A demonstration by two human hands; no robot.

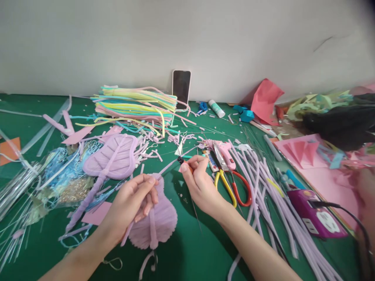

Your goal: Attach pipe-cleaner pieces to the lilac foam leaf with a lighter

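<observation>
Step in hand, as I judge it: two-handed work at a lilac strip (170, 166), lower centre of frame. My left hand (131, 201) has its fingers closed on the scalloped lilac piece (165, 222) near its upper edge; my right hand (202, 187) has its fingers gripping a small dark-tipped object (181, 160), by the strip's far end. Contact there: cannot tell. Next move calls for a steady left hold, fine right-hand control.

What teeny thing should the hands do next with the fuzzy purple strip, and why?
Maybe slide the left hand a bit nearer the tip of the purple strip: a bare length sticks out towards the black-ended thing in the right hand, so it might wobble.
</observation>
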